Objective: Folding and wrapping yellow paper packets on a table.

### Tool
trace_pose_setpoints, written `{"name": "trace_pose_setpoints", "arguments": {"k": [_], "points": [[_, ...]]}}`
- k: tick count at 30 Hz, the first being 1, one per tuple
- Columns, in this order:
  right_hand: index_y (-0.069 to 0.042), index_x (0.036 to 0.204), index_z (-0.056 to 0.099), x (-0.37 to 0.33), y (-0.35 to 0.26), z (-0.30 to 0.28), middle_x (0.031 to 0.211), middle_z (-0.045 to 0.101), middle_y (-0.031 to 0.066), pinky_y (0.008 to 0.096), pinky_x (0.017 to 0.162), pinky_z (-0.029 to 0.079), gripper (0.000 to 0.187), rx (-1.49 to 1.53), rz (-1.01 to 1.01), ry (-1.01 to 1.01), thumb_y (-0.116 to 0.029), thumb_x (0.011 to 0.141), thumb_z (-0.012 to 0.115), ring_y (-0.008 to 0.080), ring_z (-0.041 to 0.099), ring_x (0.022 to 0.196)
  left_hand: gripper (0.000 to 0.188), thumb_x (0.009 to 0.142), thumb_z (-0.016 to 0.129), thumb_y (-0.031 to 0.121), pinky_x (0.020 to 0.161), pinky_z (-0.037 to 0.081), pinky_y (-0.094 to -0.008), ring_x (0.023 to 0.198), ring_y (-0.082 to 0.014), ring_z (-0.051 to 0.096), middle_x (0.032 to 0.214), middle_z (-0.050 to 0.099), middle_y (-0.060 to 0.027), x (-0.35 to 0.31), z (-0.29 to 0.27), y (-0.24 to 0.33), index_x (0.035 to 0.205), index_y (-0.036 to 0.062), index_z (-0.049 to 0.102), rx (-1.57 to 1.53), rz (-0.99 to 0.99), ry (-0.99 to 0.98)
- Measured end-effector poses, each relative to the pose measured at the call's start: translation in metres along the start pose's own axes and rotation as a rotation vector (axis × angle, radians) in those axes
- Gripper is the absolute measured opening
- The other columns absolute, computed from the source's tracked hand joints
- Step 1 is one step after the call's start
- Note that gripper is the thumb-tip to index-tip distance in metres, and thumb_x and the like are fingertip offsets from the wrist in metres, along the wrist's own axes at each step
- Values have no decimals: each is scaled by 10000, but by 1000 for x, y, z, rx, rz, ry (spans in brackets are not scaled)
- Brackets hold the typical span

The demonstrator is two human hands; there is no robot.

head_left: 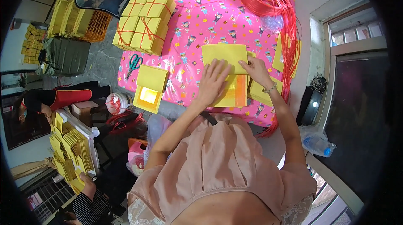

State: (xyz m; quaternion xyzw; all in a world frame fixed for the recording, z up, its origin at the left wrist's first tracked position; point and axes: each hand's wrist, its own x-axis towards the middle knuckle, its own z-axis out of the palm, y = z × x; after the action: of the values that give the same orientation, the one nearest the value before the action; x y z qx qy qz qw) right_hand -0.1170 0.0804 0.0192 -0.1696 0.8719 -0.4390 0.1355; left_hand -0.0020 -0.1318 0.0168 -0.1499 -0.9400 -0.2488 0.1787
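Observation:
My left hand (213, 83) lies with fingers spread on a yellow paper sheet (225, 55) on the pink-covered table (184, 63). At the sheet's right edge my right hand (257, 72) pinches it between thumb and fingers. Below the hands shows a yellow sheet with an orange strip (241, 93). Further yellow papers (262, 92) lie under and beside my right wrist. To the left is a small yellow stack (152, 78), with an orange and gold patterned paper (147, 99) at its near side. Teal-handled scissors (134, 62) rest beyond it.
Yellow paper bundles tied with red string (145, 23) stand at the table's far left. A red string coil (257, 0) trails down the right side. At left, one person wears a red apron (73, 99); another's striped sleeve (90, 202) reaches toward folded yellow papers (71, 147).

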Motion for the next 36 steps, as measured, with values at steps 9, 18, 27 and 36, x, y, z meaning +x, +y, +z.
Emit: {"name": "trace_pose_setpoints", "arguments": {"k": [9,18,27,36], "points": [[-25,1217,599,19,-21,-4,959,668,163,413,753,505,424,-113,-55,149,-325,924,661,322,650,873,726,897,625,398,1172,224,-558,1452,-409,251,1573,301,-173,2,3,1,1529,172,351,8,-56,-238],[-76,1282,587,69,-24,26,1158,643,130,474,996,396,402,-430,-361,40,-299,947,604,320,571,1127,738,898,627,395,1178,210,-561,1457,-416,240,1575,299,-176,4,4,-2,1537,166,339,-11,-42,-258],[-78,1163,629,80,-22,33,1042,644,118,476,924,420,300,-377,-355,-139,-281,945,593,310,593,1055,721,905,619,395,1188,185,-563,1462,-410,233,1571,301,-183,8,4,-7,1528,150,352,-39,-25,-257],[-69,1218,608,77,-32,30,1223,621,128,460,970,436,306,-378,-282,-176,-234,959,602,326,585,1136,728,911,618,402,1188,192,-559,1462,-404,238,1578,293,-175,8,4,-9,1537,164,332,-50,-16,-272]]}}
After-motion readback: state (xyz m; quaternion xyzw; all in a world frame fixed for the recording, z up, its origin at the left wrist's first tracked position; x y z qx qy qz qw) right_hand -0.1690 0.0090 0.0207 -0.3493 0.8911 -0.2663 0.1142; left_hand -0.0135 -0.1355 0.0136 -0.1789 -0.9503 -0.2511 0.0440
